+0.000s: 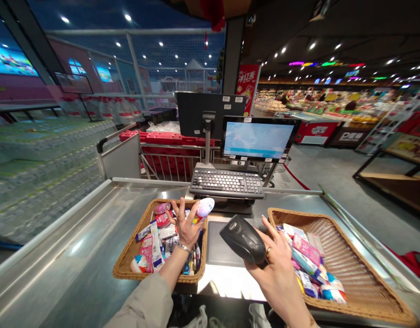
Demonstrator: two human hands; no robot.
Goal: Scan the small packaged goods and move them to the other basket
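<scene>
My left hand [188, 228] is over the left wicker basket [123, 262]. Its thumb side grips a pale, egg-shaped package [205, 207] above the basket's right rim, while the other fingers are spread. Small colourful packets [158, 241] fill much of that basket. A black handheld barcode scanner [244, 239] is in my right hand [276, 262], its head pointing left over the counter's middle. Just right of this hand, a second wicker basket [353, 255] has similar packets [305, 255] in its left part. My palm hides the scanner's handle.
A keyboard [227, 182] stands behind the baskets, below a lit screen [256, 140] and a dark monitor back [210, 114]. The metal counter [83, 237] has a raised edge. Beyond it are a cart [172, 157] and stacked bottles [59, 159].
</scene>
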